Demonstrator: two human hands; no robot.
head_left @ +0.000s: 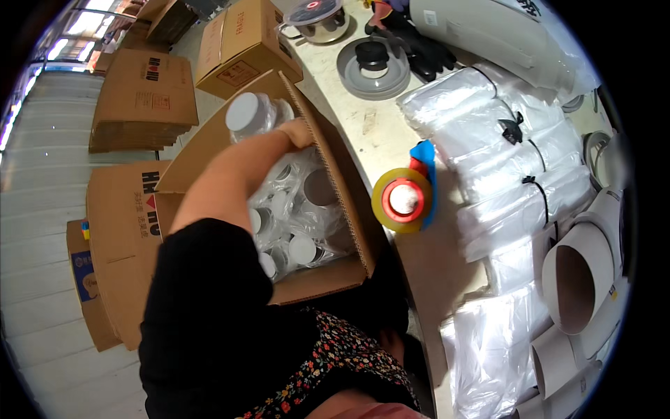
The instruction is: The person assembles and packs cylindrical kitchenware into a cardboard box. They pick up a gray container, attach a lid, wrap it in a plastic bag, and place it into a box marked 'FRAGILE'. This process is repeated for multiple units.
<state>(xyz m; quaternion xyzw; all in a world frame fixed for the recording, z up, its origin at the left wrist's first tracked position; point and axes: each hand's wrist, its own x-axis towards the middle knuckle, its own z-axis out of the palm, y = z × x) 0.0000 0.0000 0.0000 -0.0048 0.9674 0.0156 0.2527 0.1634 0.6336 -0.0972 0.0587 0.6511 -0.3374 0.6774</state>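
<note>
My left hand [299, 133] reaches into an open cardboard box [326, 286], close against the inside of its right wall. Its fingers are mostly hidden from sight. Just beside the hand stands a jar with a white lid [246, 113], wrapped in clear plastic. More jars with white or grey ends [303, 249] lie in the box among crinkled clear plastic bags [307, 216]. My right hand does not show.
On the table right of the box sits a tape dispenser [403, 199] with yellow tape. Bundled clear plastic bags [502, 160], grey-white tubes [576, 279], black gloves [415, 49] and a lidded pot [317, 21] lie around it. Flattened cartons [143, 98] and a closed carton [244, 49] stand left and behind.
</note>
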